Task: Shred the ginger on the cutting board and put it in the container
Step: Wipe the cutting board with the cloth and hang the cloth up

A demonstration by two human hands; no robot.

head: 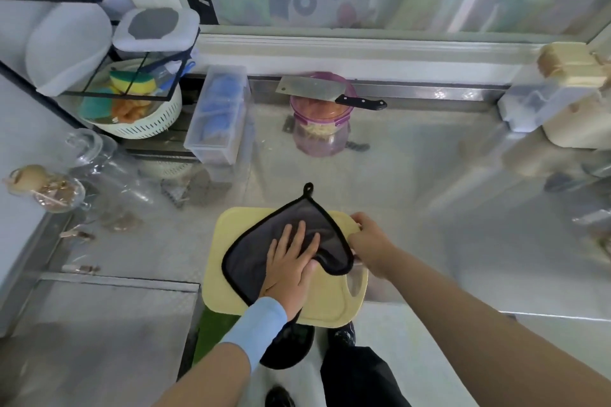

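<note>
A: Which step is this? I see no ginger on the cutting board (334, 304).

B: None shows there. The board lies at the near edge of the table (429, 175) with a grey, black-edged cloth (251, 258) spread over most of it. Pale strands show through the wall of the container (319, 139), which stands well apart at the back of the table. I take those to be the shredded ginger (317, 132), though the blur keeps me from being sure.

A: And the cleaver (310, 89)?

B: It lies flat across the top of the container with its handle pointing right, and nobody holds it.

A: What are the hands doing?

B: The left hand (291, 266) presses flat on the cloth, fingers straight and spread. The right hand (368, 241) is just beside it, with its fingers curled over the board's right edge to steady it.

A: So the cutting and the transfer look finished?

B: That is my judgement. This reads as wiping down the board after the main work.

A: What does the next move call for?

B: Even pressure from the flat palm while the cloth sweeps across the bare yellow corners, and a firm hold on the edge so the board does not slide on the steel. I cannot tell whether the container has its lid on under the cleaver, but the cleaver looks easy to knock off
</note>
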